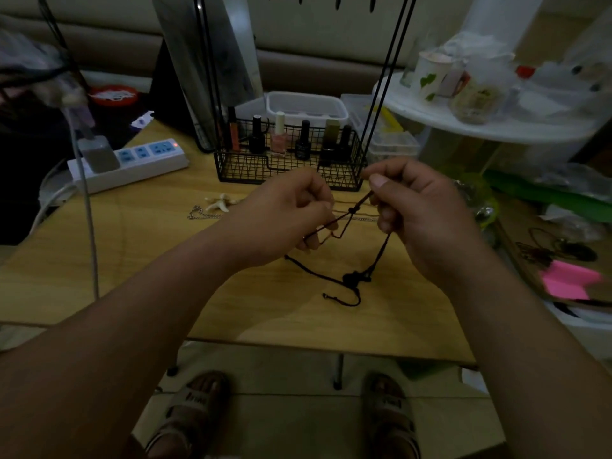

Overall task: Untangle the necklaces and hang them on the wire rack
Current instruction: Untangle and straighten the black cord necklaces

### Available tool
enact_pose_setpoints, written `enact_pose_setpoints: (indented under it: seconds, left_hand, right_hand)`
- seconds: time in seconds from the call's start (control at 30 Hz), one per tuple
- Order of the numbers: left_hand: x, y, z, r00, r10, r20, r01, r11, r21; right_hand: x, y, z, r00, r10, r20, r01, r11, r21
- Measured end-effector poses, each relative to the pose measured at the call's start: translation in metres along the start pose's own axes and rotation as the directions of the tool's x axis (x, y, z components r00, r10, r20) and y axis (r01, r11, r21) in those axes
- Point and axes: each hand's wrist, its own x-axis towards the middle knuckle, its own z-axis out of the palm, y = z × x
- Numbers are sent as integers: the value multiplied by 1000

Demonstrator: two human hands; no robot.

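Note:
A dark cord necklace (356, 278) hangs between my two hands above the wooden table (132, 260). Its knotted bunch and loose end lie on the tabletop. My left hand (284, 217) pinches one strand with curled fingers. My right hand (420, 213) pinches the cord's upper part between thumb and forefinger. A silver chain necklace (202, 214) with a pale starfish pendant (220, 202) lies on the table behind my left hand. The black wire rack (288, 160) stands just beyond my hands, its two tall uprights rising out of the top of the view.
Nail polish bottles (280, 134) fill the rack's basket. A white power strip (132, 160) with a plug lies at the left. White plastic boxes (308, 107) stand behind. A cluttered white shelf (496, 120) and pink paper (566, 279) are at the right. The table's front edge is near my feet.

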Motion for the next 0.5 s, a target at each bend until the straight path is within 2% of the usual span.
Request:
enact_pose_setpoints:
  seconds: [0.1, 0.17, 0.33, 0.5]
  left_hand:
    - [-1, 3, 7, 996, 61, 70, -62, 998, 5]
    - [0, 5, 10, 993, 95, 68, -96, 995, 9]
    - [0, 7, 8, 996, 70, 56, -69, 997, -18]
    - [-2, 8, 4, 996, 68, 58, -66, 997, -37]
  right_hand:
    - [-1, 1, 0, 998, -12, 55, 10, 999, 38]
    - [-1, 0, 1, 998, -18, 56, 15, 998, 55]
    - [3, 2, -4, 1000, 8, 5, -9, 990, 139]
    - [3, 3, -7, 999, 44, 29, -46, 997, 67]
